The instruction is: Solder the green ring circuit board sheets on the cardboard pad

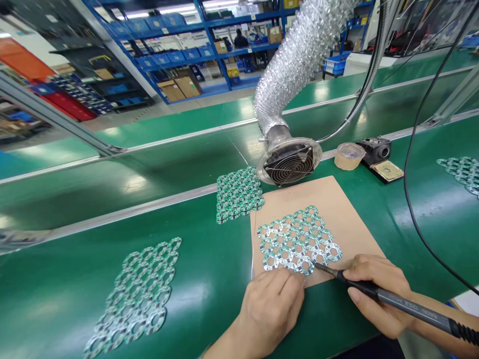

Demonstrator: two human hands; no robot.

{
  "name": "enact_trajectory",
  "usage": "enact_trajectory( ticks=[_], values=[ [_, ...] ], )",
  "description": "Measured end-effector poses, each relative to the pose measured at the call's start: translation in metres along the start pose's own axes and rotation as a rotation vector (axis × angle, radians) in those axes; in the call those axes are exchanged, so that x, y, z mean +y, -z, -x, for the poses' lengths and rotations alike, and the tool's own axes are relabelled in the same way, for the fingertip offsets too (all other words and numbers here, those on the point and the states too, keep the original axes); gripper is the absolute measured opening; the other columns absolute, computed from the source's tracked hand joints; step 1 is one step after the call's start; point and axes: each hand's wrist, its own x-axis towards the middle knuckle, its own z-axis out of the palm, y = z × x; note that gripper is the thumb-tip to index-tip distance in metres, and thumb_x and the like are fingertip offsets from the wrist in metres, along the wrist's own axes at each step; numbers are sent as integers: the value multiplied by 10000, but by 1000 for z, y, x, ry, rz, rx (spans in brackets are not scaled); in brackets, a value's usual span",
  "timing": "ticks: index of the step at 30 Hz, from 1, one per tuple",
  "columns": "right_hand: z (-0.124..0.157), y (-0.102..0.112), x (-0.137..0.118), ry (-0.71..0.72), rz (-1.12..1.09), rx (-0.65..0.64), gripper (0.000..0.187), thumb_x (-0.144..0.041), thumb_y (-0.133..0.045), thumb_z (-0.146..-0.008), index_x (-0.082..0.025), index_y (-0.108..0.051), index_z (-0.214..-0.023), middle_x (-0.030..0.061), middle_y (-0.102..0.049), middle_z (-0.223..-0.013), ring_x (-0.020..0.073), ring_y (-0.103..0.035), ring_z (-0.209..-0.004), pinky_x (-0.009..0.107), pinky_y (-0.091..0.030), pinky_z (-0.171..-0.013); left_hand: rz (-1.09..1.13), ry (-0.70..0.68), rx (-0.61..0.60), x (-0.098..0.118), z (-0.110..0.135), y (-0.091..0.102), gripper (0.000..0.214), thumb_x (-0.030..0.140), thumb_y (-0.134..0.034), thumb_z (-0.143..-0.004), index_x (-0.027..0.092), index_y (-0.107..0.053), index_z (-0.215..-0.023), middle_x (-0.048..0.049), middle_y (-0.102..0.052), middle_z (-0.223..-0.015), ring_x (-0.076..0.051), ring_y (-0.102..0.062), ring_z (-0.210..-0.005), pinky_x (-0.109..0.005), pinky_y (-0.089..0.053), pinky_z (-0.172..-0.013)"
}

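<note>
My right hand (381, 289) grips a soldering iron (411, 305) like a pen. Its tip points left and meets the lower edge of a panel of ring-shaped circuit boards (298, 248), at least as seen from here. That green and silver panel lies on a brown cardboard sheet (344, 214). Close to the panel's near edge, my left hand (275, 301) is closed with its fingers curled under; whatever they pinch is hidden. A thin wire (253, 249) runs down the cardboard's left side toward this hand.
A fume extractor fan (290, 167) on a silver duct (288, 65) hangs just behind the cardboard. More board panels lie left (136, 294), behind (239, 194) and far right (462, 172). A tape roll (349, 157) and iron stand (381, 154) sit back right. A black cable (409, 194) crosses the right.
</note>
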Motion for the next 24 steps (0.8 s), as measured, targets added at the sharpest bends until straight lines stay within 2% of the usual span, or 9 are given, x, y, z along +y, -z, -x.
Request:
enact_trajectory(
  ticks=[16,24],
  values=[
    [-1,-1,0,39,19,-1,255,-96,-511,-714,-155,-575,-954,7,-518,-574,145,-496,-462,276,-404,-451,-60,-34,-21,3,-8,-3,106,136,-502,-870,180,-561,-793,27,-482,-588,-118,-441,-514,-269,-330,-475],
    [-2,2,-2,35,-16,-5,244,-97,-509,-699,-151,-577,-927,-3,-484,-547,144,-467,-440,280,-367,-438,-45,-20,-23,4,-2,-2,95,136,-514,-865,180,-571,-802,25,-475,-587,-119,-444,-529,-265,-337,-491]
  ],
)
